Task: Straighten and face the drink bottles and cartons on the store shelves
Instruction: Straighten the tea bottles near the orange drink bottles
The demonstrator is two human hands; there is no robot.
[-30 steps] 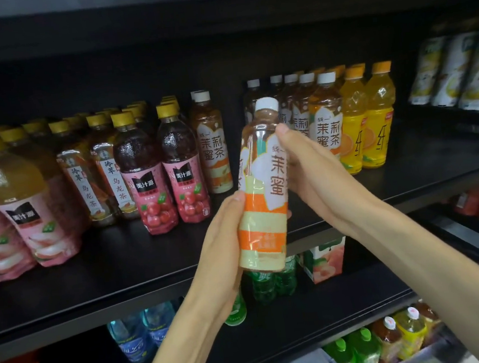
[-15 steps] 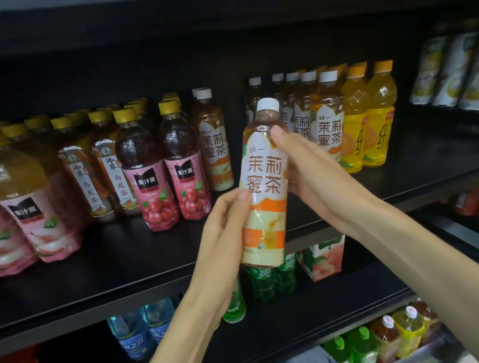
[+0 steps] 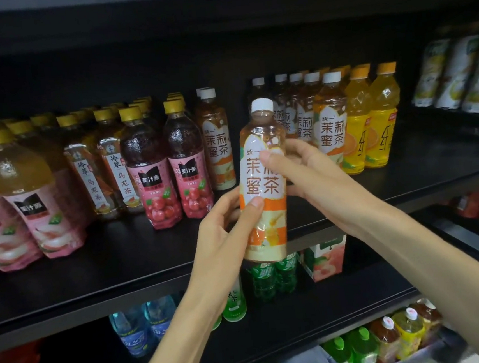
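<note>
A tea bottle [image 3: 262,179] with a white cap is held upright in both hands in front of the black shelf [image 3: 123,260], its base just past the shelf's front edge and its label turned toward the camera. The left hand [image 3: 222,229] is raised from below, the forearm angled up from the bottom centre; its thumb is laid across the lower front of the label and its fingers are curled round the left side and back of the bottle. The right hand [image 3: 304,172] is brought in from the right, the forearm running diagonally from the lower right corner; its thumb is pressed on the middle of the label and its fingers are wrapped behind the bottle. On the shelf behind, matching tea bottles [image 3: 330,122] are lined up at the right beside yellow juice bottles [image 3: 373,127]. Red juice bottles [image 3: 173,170] are stood to the left. A peach carton [image 3: 326,258] is seen on the shelf below.
</note>
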